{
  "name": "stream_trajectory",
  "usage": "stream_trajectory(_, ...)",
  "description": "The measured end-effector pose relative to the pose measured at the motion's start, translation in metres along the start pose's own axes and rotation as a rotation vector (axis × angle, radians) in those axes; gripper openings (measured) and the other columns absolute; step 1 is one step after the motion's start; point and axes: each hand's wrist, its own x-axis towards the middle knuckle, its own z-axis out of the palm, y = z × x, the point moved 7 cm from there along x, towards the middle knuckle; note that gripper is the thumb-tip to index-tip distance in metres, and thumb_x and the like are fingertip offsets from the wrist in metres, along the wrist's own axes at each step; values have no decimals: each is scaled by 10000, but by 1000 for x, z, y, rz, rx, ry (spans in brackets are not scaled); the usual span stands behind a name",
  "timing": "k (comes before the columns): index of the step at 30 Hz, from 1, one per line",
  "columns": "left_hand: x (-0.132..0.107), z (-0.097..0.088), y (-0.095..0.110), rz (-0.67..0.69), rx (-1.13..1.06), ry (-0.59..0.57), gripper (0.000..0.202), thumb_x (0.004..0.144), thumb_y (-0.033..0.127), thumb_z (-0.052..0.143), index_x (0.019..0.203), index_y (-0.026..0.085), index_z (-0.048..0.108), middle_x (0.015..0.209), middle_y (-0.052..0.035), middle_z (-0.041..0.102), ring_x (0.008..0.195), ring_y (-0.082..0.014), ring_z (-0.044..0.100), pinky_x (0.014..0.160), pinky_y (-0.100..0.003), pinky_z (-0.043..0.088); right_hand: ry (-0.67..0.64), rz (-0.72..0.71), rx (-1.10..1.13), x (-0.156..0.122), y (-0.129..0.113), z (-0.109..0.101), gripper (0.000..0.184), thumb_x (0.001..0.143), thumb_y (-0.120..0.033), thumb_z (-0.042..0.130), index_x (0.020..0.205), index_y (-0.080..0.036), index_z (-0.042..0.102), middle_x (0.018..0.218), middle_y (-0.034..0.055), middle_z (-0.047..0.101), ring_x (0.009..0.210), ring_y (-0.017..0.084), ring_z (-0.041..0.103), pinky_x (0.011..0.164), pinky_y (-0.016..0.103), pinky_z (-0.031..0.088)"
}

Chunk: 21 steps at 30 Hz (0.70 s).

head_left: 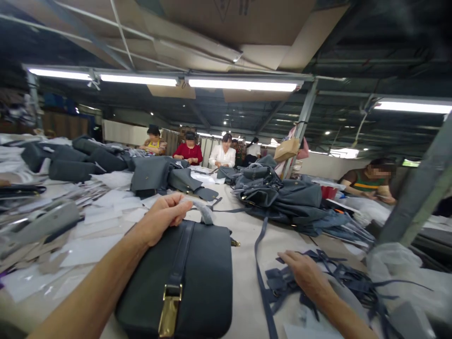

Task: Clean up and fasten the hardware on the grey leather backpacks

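Observation:
A dark green handbag (208, 278) stands in front of me, with a strap down its front and a gold clasp (170, 313). My left hand (167, 216) is closed at the top of the bag, its thumb and fingers pinching the handle (203, 208), which is wrapped in pale film. To the right, my right hand (307, 273) lies over a pile of dark blue straps (349, 278), fingers stretched out. Its thumb and the underside of its fingers are hidden. A long blue strap (260, 263) runs along the table between the bag and the pile.
Behind the bag are heaps of dark bags (278, 193), with more bags (150, 174) at the left. White and brown sheets (102, 216) cover the left side. Clear plastic (399, 263) and a metal post (416, 179) stand at right. Several people work farther back.

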Motion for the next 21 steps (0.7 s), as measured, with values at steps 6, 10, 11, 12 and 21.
stream_trajectory(6, -1, 6, 1, 71, 22, 5, 409, 743, 551, 629, 601, 181, 527, 449, 58, 431, 414, -72, 288, 457, -232, 181, 284, 229, 1135, 23, -77, -100, 382, 860, -398, 571, 1208, -243, 605, 657, -26, 644, 327, 60, 376, 308, 174, 298)
stream_trajectory(10, -1, 1, -1, 109, 0, 86, 455, 772, 577, 575, 568, 174, 523, 427, 64, 397, 412, -74, 303, 470, -233, 196, -568, 275, 1726, 5, -216, -105, 177, 735, -274, 745, 829, -127, 715, 569, -4, 644, 335, 8, 446, 329, 90, 343)
stream_trajectory(11, -2, -2, -2, 120, -1, 119, 470, 782, 585, 551, 557, 174, 519, 423, 62, 390, 413, -77, 309, 470, -234, 206, -593, 303, 1830, 4, -238, -108, 125, 703, -191, 757, 798, -122, 715, 629, 27, 691, 444, 44, 579, 440, 104, 468)
stream_trajectory(12, -4, -4, -2, 128, -2, 154, 474, 793, 588, 525, 564, 173, 527, 428, 62, 386, 416, -81, 312, 469, -233, 217, -592, 339, 1909, 6, -255, -109, 123, 670, -133, 765, 779, -115, 711, 689, 57, 723, 567, 88, 666, 551, 138, 543)
stream_trajectory(21, -10, -18, -15, 167, 55, 291, 317, 729, 444, 607, 838, 147, 619, 545, 53, 489, 470, -107, 424, 467, -221, 331, 34, 484, 2110, 71, -282, -93, 320, 492, -155, 871, 730, -159, 658, 590, -46, 668, 467, 53, 601, 295, 74, 298)
